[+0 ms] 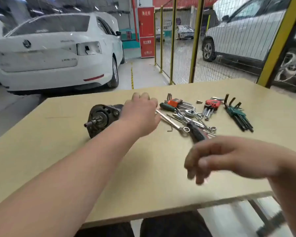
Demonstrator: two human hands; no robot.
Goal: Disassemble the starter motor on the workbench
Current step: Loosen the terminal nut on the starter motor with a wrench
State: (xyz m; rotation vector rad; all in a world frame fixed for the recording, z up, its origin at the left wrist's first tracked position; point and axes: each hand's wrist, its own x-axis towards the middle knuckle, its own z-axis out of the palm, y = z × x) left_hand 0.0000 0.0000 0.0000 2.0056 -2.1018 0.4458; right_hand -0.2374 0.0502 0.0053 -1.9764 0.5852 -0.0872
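We judge the starter motor (99, 119), mid-frame, heavy, rigid, greasy — grip the barrel; left hand (140, 115) over it, fingers (144, 96) hidden, cannot tell — right hand (229, 156) loose, empty.

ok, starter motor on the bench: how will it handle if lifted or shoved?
Probably heavy for its size: the starter motor looks all metal. Lying on its side with a round body, it may roll if pushed, though the flanged nose should check that. Grimy surface, so possibly slippery.
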